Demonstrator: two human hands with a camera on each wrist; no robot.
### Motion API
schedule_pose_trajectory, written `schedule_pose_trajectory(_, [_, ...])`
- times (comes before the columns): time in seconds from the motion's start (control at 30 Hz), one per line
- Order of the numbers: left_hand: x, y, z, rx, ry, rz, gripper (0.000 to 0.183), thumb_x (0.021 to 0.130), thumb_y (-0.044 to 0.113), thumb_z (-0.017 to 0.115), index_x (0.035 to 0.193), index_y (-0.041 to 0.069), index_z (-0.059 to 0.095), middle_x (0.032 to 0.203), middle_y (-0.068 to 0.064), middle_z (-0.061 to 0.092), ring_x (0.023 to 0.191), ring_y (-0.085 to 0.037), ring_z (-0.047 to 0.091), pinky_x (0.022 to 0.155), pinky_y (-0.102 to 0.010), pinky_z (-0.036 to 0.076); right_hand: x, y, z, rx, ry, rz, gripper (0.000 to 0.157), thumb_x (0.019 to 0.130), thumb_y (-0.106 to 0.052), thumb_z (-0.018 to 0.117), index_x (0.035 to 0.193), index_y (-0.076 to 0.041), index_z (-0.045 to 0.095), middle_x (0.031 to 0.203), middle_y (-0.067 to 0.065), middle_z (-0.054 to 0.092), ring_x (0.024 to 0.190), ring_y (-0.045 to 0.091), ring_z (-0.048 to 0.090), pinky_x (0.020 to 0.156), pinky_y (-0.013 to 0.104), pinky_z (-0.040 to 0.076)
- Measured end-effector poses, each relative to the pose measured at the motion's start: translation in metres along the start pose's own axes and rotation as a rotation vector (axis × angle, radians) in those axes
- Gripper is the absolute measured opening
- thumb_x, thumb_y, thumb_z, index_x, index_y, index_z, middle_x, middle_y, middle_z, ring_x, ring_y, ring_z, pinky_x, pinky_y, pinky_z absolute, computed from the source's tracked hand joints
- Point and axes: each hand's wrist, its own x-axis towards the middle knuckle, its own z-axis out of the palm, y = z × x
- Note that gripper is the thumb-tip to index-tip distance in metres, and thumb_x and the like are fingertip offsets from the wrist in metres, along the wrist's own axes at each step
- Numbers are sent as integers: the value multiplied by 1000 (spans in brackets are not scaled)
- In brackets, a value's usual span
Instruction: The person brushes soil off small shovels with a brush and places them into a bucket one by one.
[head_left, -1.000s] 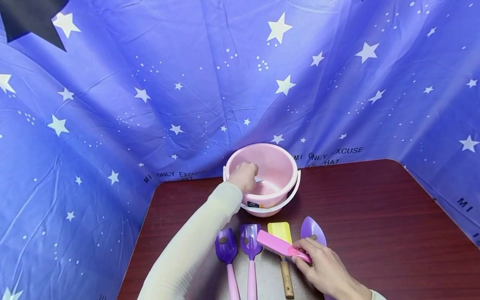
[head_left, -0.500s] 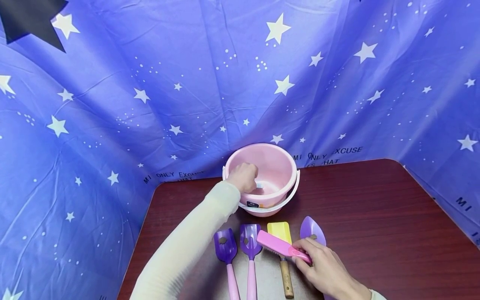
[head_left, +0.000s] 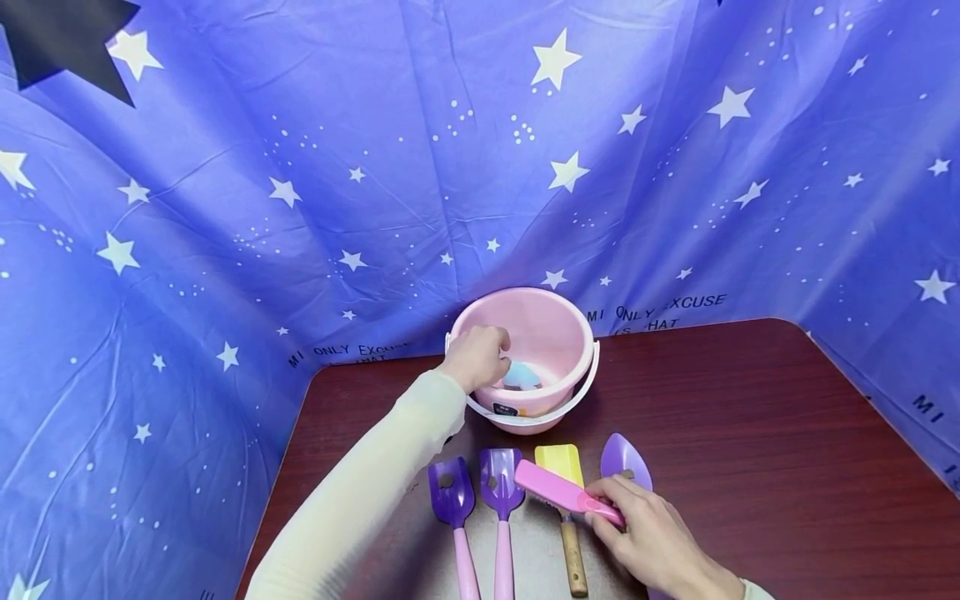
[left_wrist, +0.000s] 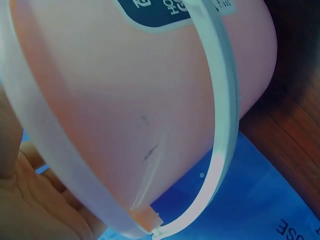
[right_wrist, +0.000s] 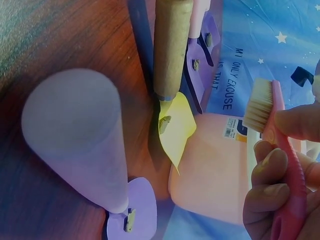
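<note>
My left hand is over the left rim of a pink bucket, its fingers inside and loosely bent. A pale blue piece lies at the bucket's bottom, just beside those fingers; its kind is unclear. In the left wrist view that hand shows behind the rim, partly hidden. My right hand holds a pink brush by its handle, above a yellow shovel. Pale bristles show in the right wrist view, where the thumb and fingers wrap the handle.
Two purple shovels with pink handles lie left of the yellow one. A lilac shovel lies on the right, partly under my right hand. Small brown lumps sit on the blades. The bucket's white handle hangs in front. A starry curtain surrounds the table.
My left hand has drawn back left and its fingers have loosened, so the pale blue piece in the bucket shows more. My right hand and the brush stay put.
</note>
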Motion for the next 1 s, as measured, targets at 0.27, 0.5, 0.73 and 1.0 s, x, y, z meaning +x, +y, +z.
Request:
schedule_pose_trajectory(0.27, [-16,-4,-6,-112,73,5,19,83,19,67,100,10,69,93,-2,67,86,-17,62,78,-35,49,3,-1,-2,-4,1,-10,34,66,-12,81,90,-30,65,80,-26,50,67,-4,42,57,20,39])
schedule_pose_trajectory(0.5, [-29,-8,-15,-215,93,1,21,84,19,67,103,10,68,98,-4,68,90,-21,63,81,-37,48,5,-1,-4,-1,5,-4,35,66,-10,81,90,-30,65,80,-25,50,66,-4,43,56,21,39])
schedule_pose_trajectory(0.73, [-38,-15,-19,-251,150,17,22,82,16,70,103,9,67,97,-4,69,90,-21,64,79,-36,49,7,-1,-5,-3,2,-5,34,66,-11,82,91,-30,66,80,-24,51,66,-4,43,57,21,39])
schedule_pose_trajectory(1.0, [-51,-21,-20,-294,212,17,21,81,16,70,99,7,65,95,-4,66,88,-20,62,78,-34,49,9,0,-7,11,-10,7,34,68,-13,82,92,-31,66,80,-24,50,66,-4,43,57,20,38])
